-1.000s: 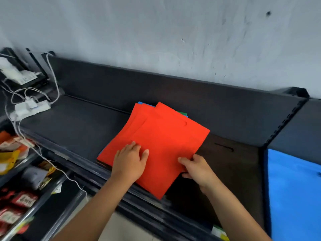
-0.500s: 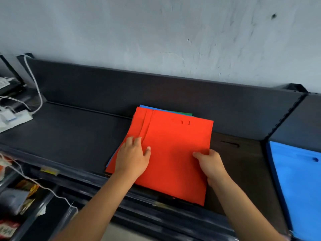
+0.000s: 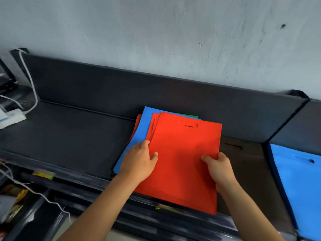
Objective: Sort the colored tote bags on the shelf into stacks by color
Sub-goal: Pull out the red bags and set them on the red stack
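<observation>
Looks like a small shop: dark metal display shelf (image 3: pixel 73 136) with a yellow price label (image 3: pixel 43 174) on its front rail, packaged goods (image 3: pixel 12 200) racked below, flat tote bags (image 3: pixel 184 153) stacked on top.

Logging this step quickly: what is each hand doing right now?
Left hand: open, fingers resting flat on the red bags.
Right hand: grips the right edge of the top red bag, thumb on top.
</observation>
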### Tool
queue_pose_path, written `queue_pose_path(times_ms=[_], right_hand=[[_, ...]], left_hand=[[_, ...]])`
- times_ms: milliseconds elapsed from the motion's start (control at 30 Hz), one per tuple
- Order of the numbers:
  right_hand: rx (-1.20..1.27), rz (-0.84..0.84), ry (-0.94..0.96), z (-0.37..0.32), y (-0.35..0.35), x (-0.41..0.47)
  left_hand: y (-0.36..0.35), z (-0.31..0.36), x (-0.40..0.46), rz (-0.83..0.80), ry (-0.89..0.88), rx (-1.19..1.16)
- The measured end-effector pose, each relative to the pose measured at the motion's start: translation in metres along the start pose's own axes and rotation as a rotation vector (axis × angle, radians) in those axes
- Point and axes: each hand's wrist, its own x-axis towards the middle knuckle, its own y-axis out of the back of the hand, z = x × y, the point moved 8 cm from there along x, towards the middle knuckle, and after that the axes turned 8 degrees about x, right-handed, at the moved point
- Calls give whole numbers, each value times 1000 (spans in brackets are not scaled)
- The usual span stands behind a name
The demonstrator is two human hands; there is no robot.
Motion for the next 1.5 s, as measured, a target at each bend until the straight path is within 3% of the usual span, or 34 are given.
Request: queue_pose_path(times_ms=[167, 333, 600, 733, 800, 900, 1233, 1500], right_hand=[[-6, 34, 39, -4, 3, 0], [55, -48, -23, 7, -15, -5], [172, -82, 70, -5, -18, -28], [216, -136, 114, -11, -13, -45], [258, -144, 113, -13, -8, -52], [293, -153, 108, -16, 8, -60], [299, 43, 83, 4, 155, -79], [260, 241, 74, 46, 343, -120]], left_hand=[[5, -12, 1, 1, 5, 17], [3, -7, 0, -43, -65, 5], [15, -9, 0, -21, -54, -341], [18, -18, 6, 22, 93, -623], [15, -16, 4, -52, 181, -695], [8, 4, 0, -203, 108, -624], [-23, 145, -34, -309, -90, -659], [-77, 320, -105, -429, -221, -663]])
